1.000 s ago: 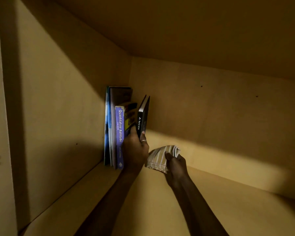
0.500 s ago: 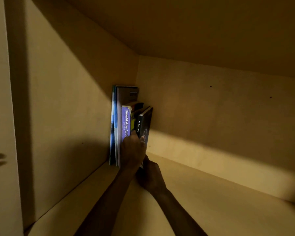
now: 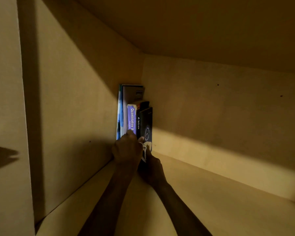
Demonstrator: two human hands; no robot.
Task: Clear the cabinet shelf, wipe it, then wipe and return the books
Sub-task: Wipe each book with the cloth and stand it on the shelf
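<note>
Books [image 3: 134,116] are stood upright in a short row at the centre of the frame, packed into the back left corner of the cabinet shelf [image 3: 211,201] and leaned against the left side wall [image 3: 75,108], which serves as their bookend. A tall blue-edged volume is set outermost on the left, a purple-spined book [image 3: 131,119] comes next, and a black book [image 3: 146,125] closes the row on the right, its cover caught by the band of light that crosses the back panel [image 3: 220,103].

Just below the row, the left hand [image 3: 127,150] is curled against the lower spines, with a fingertip laid on the purple spine and another on the black one; it appears to be used to square the row and press it toward the wall so that nothing tips. The right hand [image 3: 152,169] is tucked just beside it at the foot of the black book, and a pale cloth [image 3: 146,149] is gripped in its fingers. In the dim light it cannot be told for certain whether the cloth is pressed against the book or only held beside it.

Both forearms are reached in from the lower edge of the frame. The bare shelf board is spread to the lower right, and the underside of the shelf above fills the upper right. Judged from this, the returning of wiped books is well under way.
</note>
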